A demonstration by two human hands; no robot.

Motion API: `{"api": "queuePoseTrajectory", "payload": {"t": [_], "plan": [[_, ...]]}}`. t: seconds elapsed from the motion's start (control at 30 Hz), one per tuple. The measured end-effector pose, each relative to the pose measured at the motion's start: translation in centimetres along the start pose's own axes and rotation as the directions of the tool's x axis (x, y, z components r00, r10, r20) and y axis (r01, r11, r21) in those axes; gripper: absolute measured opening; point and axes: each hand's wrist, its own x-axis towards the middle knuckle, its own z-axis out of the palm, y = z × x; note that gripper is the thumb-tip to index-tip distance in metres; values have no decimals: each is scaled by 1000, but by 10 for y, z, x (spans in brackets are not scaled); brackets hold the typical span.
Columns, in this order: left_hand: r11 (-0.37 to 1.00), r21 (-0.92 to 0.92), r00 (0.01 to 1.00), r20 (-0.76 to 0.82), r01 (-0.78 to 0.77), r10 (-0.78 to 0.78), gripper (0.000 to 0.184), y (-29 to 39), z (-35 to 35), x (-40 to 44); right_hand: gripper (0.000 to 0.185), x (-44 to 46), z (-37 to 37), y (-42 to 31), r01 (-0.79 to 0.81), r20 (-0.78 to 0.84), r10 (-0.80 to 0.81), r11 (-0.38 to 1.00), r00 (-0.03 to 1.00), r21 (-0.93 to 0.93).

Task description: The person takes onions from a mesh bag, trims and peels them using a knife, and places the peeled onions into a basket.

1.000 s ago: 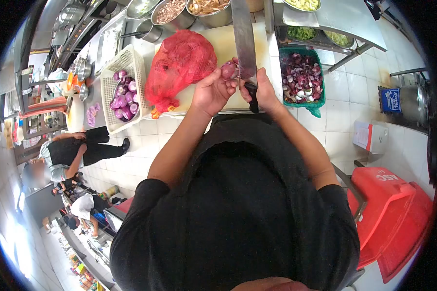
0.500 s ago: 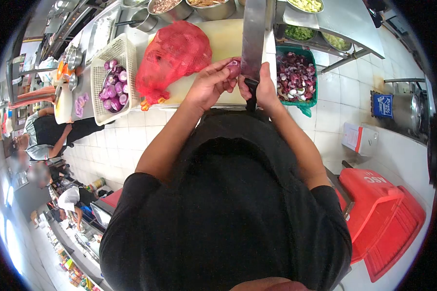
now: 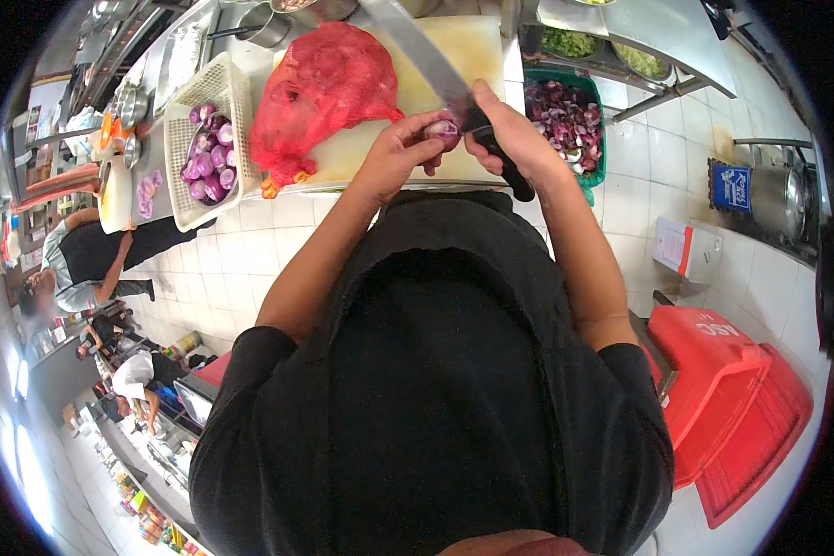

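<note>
My left hand point(image 3: 400, 153) pinches a small red onion point(image 3: 443, 135) above the near edge of the pale cutting board point(image 3: 473, 69). A wide-bladed knife point(image 3: 426, 57) has its black handle in my right hand point(image 3: 514, 139), with the blade slanting up and to the left. The heel of the blade is close beside the onion; I cannot tell whether they touch. Left of my hands lies a red mesh bag point(image 3: 329, 93) of onions. Further left, a cream plastic basket point(image 3: 182, 139) holds several peeled purple onions point(image 3: 215, 162).
A green crate point(image 3: 595, 88) of onion skins stands low on the right. Metal pots point(image 3: 267, 26) line the back of the table. At far right is a red bin point(image 3: 713, 371). Another person point(image 3: 88, 255) works at the left, with others farther back.
The knife has swung from nearly upright to a leftward slant, its handle end moving right. The onion stays in my left hand. My view has shifted slightly.
</note>
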Motion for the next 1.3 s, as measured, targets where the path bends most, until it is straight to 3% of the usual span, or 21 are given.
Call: {"api": "queuePoseTrajectory", "payload": {"t": [0.1, 0.33, 0.57, 0.67, 0.77, 0.87, 0.97, 1.07, 1.3], "plan": [[999, -16, 999, 23, -41, 42, 49, 4, -1, 1, 66, -2, -5, 9, 25, -49, -22, 997, 999, 69], [996, 39, 996, 2, -84, 84, 62, 2, 0, 6, 65, -10, 3, 11, 54, -71, -63, 992, 996, -114], [995, 38, 995, 53, -92, 90, 64, 0, 3, 9, 57, -5, -7, 23, 56, -130, -66, 995, 989, -79], [990, -122, 997, 12, -70, 72, 67, -9, -5, 13, 54, -3, 0, 28, 105, -198, -109, 994, 974, -29], [982, -144, 990, -89, -124, 112, 65, -4, 4, 11, 51, -1, 12, 31, 179, -267, -185, 983, 946, -46], [995, -2, 974, -204, -102, 100, 63, -11, 6, 14, 49, 7, 18, 44, 274, -274, -285, 958, 919, -78], [994, 19, 963, -244, -111, 112, 62, -19, 2, 15, 51, 7, 18, 36, 231, -272, -256, 965, 927, -122], [994, 3, 980, -170, -106, 105, 58, -28, -10, 20, 54, 24, 1, 53, 128, -288, -137, 991, 948, -50], [960, -280, 997, -61, 23, -42, 54, -45, -25, 20, 53, 32, -4, 62, 26, -280, -42, 998, 959, -60]]}}
